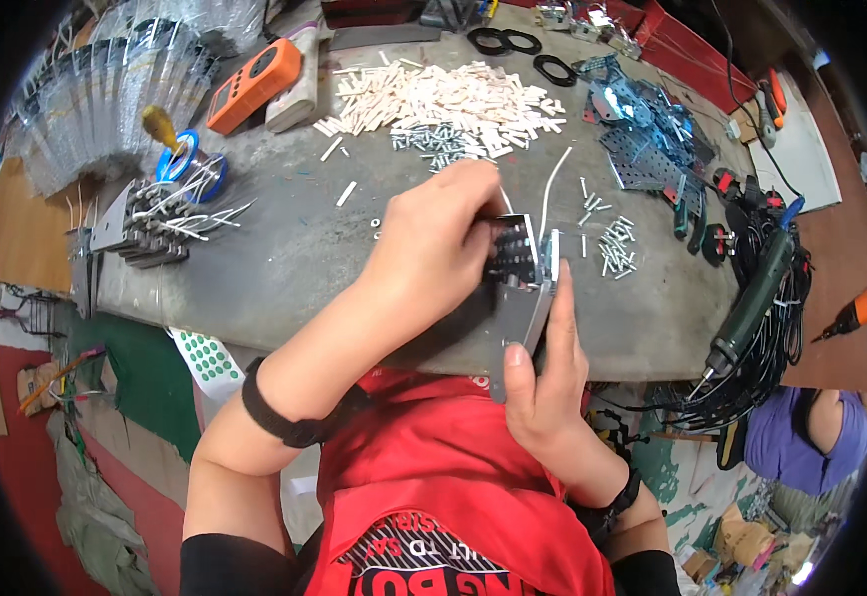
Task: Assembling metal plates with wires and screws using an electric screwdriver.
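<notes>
My right hand (545, 382) grips a grey metal bracket with a black ribbed block (520, 266) at the table's front edge, thumb along its lower plate. My left hand (431, 236) lies over the top of the block, fingers curled on it and pinching something I cannot make out. A thin white wire (552, 179) rises from the block. Both hands touch the same part.
On the grey table (294, 258) lie a pile of white sleeves (443, 94), small screws (616, 246), finished black blocks (150, 223), an orange meter (252, 84), blue metal plates (642, 124), black rings (503, 42). A green electric screwdriver (751, 303) hangs at the right edge over black cables.
</notes>
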The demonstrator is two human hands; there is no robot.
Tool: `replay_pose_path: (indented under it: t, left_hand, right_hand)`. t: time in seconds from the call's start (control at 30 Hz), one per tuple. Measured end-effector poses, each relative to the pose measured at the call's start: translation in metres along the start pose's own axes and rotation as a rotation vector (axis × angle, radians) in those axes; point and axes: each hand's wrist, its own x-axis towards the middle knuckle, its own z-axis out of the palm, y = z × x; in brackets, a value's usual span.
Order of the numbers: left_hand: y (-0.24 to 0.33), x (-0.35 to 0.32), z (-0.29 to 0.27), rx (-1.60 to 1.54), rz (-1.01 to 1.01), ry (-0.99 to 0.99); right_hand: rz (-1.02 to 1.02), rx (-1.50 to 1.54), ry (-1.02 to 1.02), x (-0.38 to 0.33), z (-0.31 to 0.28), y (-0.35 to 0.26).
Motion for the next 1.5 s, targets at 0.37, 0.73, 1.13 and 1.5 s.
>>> replay_pose_path:
  t: [0.37,0.73,1.13,1.5]
  left_hand:
    - [0.004,-0.004,-0.001,-0.059,-0.175,0.01]
    - [0.03,-0.029,0.023,-0.359,-0.434,0.213]
    - [0.024,-0.039,0.032,0.212,-0.059,-0.116]
    - [0.018,-0.043,0.048,0.18,-0.079,-0.035]
  right_hand:
    - [-0.111,-0.03,0.066,0.006,-0.001,0.006]
    - [-0.149,-0.104,0.076,0.01,-0.002,0.008]
    - [-0.097,-0.296,-0.228,0.036,-0.089,0.02]
    - [0.637,-0.827,0.452,0.042,-0.222,0.116]
